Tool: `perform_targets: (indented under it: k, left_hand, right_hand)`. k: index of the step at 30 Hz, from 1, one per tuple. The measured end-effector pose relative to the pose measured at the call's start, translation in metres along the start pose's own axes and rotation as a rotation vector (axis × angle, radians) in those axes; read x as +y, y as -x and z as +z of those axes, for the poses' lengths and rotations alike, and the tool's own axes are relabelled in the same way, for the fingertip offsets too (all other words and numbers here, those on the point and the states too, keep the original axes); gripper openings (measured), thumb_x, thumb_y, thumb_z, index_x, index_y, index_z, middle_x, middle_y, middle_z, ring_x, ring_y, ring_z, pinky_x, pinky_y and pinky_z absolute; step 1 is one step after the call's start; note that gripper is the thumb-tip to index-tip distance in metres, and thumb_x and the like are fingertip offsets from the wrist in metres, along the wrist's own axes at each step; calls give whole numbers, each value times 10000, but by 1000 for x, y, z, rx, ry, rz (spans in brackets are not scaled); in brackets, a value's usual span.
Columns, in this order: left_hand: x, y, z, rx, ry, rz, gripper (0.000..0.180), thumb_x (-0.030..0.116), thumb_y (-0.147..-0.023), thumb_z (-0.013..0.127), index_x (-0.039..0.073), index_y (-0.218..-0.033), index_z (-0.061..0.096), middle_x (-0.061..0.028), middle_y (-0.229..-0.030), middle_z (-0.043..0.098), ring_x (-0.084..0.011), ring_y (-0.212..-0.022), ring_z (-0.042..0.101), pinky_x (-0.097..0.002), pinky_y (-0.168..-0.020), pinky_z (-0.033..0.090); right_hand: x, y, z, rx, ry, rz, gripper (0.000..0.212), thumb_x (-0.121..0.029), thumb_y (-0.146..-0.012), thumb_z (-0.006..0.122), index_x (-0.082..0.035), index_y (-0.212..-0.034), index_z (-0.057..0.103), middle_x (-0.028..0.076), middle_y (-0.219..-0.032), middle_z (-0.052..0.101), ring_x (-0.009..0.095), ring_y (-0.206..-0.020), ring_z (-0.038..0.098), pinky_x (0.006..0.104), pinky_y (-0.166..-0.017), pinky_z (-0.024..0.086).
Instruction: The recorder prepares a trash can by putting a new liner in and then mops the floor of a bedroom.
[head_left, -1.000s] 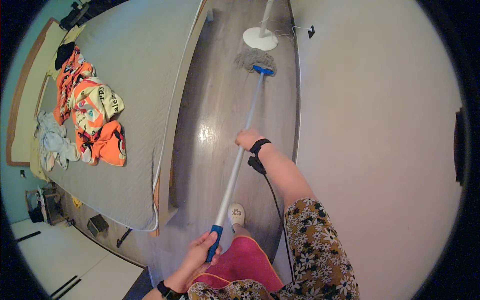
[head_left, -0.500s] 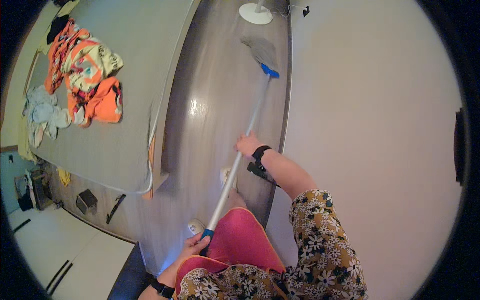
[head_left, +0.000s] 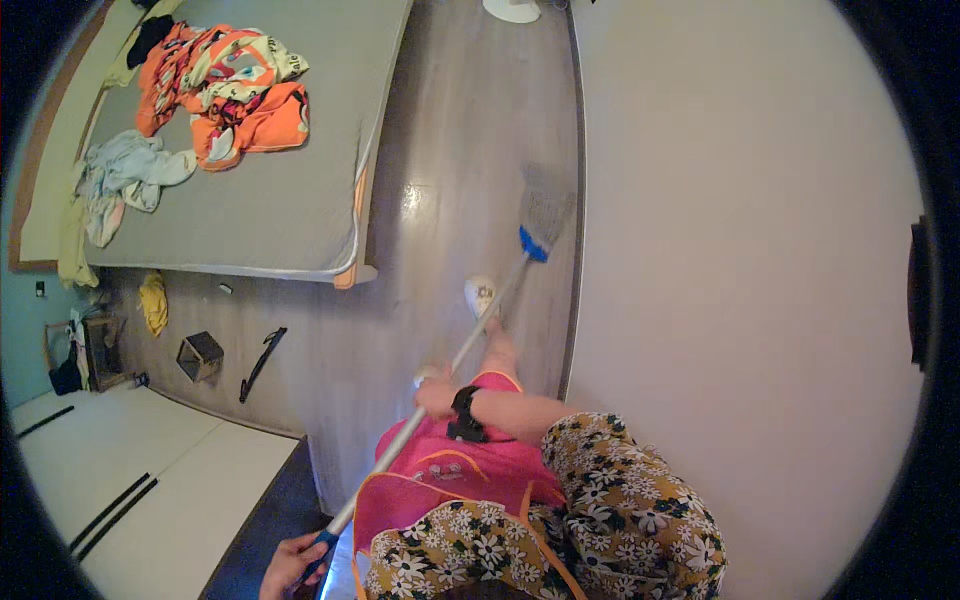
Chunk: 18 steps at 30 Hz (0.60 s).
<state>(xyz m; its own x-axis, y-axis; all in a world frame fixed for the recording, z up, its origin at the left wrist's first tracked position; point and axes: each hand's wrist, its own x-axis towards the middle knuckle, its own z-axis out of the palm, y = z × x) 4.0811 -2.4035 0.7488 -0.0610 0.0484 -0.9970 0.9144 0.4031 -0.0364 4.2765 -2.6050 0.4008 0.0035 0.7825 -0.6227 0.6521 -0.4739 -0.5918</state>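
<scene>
Both my hands hold a mop with a long silver pole (head_left: 405, 432), which slants from lower left to upper right. Around its blue end grip, my left hand (head_left: 292, 566) is closed at the lower edge. Further up the pole, in front of my pink apron (head_left: 450, 462), my right hand (head_left: 434, 394) is wrapped round it. The mop's grey head (head_left: 547, 203), spread and slightly blurred, lies on the wood-look floor (head_left: 440, 130) near the wall, joined to the pole by a blue piece.
A bed with a grey mattress (head_left: 300, 215) stands left, bearing orange patterned cloth (head_left: 270, 120) and pale blue clothes (head_left: 125, 170). Beyond its foot are a small box-shaped stool (head_left: 200, 355), a black bar-like object (head_left: 263, 365) and yellow cloth (head_left: 153, 303). A wall (head_left: 740, 250) runs along the right.
The mop head has come back toward me along the wall. Both hands have moved back and left with the pole. The bed and the round white base appear shifted in view.
</scene>
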Motion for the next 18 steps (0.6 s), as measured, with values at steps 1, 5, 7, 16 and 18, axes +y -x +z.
perform_targets:
  k: [1,5,7,16,18]
  left_hand:
    - [-4,26,-6,64,-58,-38,315,130,-806,557,59,-1112,529,16,-582,501,-62,-433,415,-188,-371,324]
    - [-35,76,-33,45,-231,29,261,61,-707,639,-13,-953,592,-9,-558,528,-58,-432,463,-195,-377,355]
    - [-43,76,-33,46,-268,28,269,46,-698,640,-24,-953,588,-15,-560,531,-71,-421,467,-202,-374,360]
    - [-41,20,18,219,23,231,236,-37,-638,595,-44,-873,602,-63,-575,558,-96,-384,477,-194,-336,330]
    - [-12,25,27,477,56,453,175,6,-694,574,-40,-859,606,-68,-649,580,-101,-432,501,-199,-402,374]
  right_hand:
    - [-33,15,-5,-7,-20,-46,189,-123,-558,588,-146,-741,627,102,-784,614,319,-853,572,707,-705,302]
    - [-81,18,20,-160,-103,-241,249,-140,-557,594,-135,-806,603,116,-757,611,332,-765,586,546,-651,426]
    - [-82,21,27,-128,-157,-317,276,-135,-580,596,-127,-856,584,120,-752,608,322,-754,587,425,-631,461]
    - [16,74,-22,93,-96,-246,223,-90,-624,578,-70,-842,532,138,-804,588,331,-792,572,445,-646,447]
    - [66,61,8,540,-125,-195,192,-74,-628,565,-64,-816,529,133,-796,568,331,-803,544,440,-671,429]
